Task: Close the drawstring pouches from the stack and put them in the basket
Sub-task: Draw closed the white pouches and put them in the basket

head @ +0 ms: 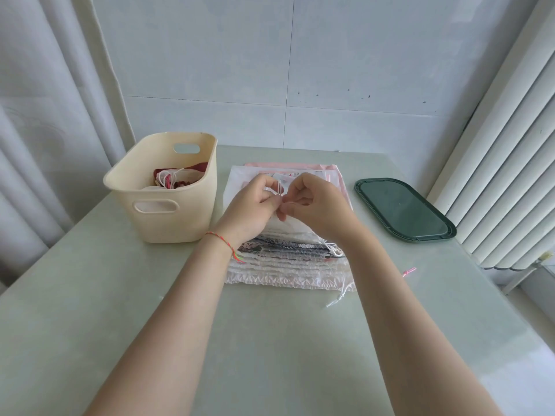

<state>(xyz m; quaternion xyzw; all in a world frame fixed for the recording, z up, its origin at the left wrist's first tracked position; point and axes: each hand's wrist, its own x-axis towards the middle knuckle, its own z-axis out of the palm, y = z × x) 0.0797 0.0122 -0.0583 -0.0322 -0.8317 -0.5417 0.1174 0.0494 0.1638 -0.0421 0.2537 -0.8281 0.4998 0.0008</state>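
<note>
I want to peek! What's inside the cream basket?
In the cream basket lie closed pouches, red and pale, with white drawstrings bunched on top. The basket's front wall hides whatever sits lower, so I cannot count them.

Home room, tiled wall [300, 70], curtains [45, 115], white radiator [510, 175]

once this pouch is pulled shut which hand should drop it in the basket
Probably the left hand. The cream plastic basket stands on the left of the pale green table, right beside that hand. The right hand would have to cross over the stack of drawstring pouches.
</note>
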